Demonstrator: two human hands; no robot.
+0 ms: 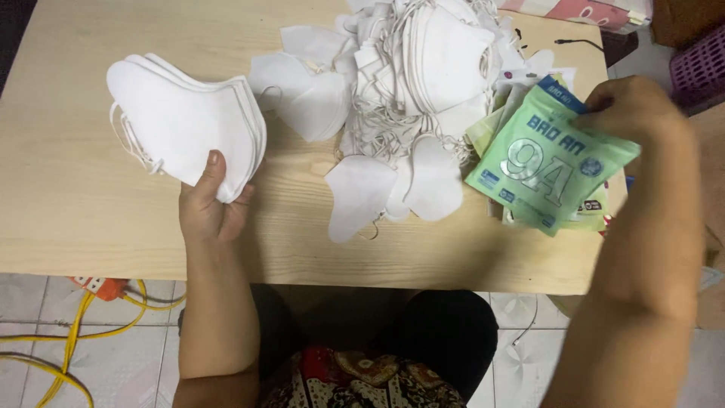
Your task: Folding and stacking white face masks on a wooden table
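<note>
On the pale wooden table point(68, 227), toward its left side, the left hand point(208, 208) pinches a flat stack of white folded masks point(185, 121) by its lower edge, ear loops dangling at the left. Mid-table lies a loose heap of masks point(408, 83), tangled in their loops. At the right, the right hand point(634, 109) grips the top corner of a green pouch point(547, 162) above more pouches point(596, 215).
</note>
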